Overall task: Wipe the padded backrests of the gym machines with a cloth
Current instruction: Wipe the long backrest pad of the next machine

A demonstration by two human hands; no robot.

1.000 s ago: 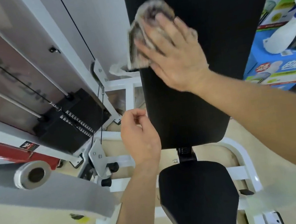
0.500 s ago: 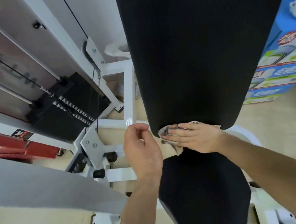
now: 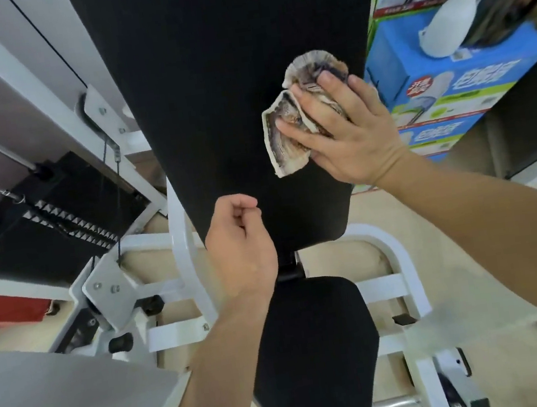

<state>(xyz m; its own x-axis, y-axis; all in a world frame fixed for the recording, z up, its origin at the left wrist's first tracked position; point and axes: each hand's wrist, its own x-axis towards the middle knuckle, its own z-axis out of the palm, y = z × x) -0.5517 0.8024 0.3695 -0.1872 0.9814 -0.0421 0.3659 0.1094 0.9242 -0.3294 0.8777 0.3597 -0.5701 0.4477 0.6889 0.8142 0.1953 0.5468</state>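
A tall black padded backrest (image 3: 209, 74) fills the upper middle of the head view, with a black seat pad (image 3: 316, 344) below it. My right hand (image 3: 349, 127) presses a crumpled brown and cream patterned cloth (image 3: 288, 132) flat against the right side of the backrest, fingers spread over the cloth. My left hand (image 3: 241, 244) hovers in front of the backrest's lower left edge with its fingers loosely curled and nothing in it.
The white machine frame (image 3: 184, 248) runs beside and under the pads. A black weight stack (image 3: 56, 210) with cables stands at the left. Blue and green printed boxes (image 3: 442, 84) with a white spray bottle (image 3: 453, 11) on top stand at the right.
My right hand has carried the cloth from the backrest's bottom edge up to its right side. The left hand has stayed near the lower left edge.
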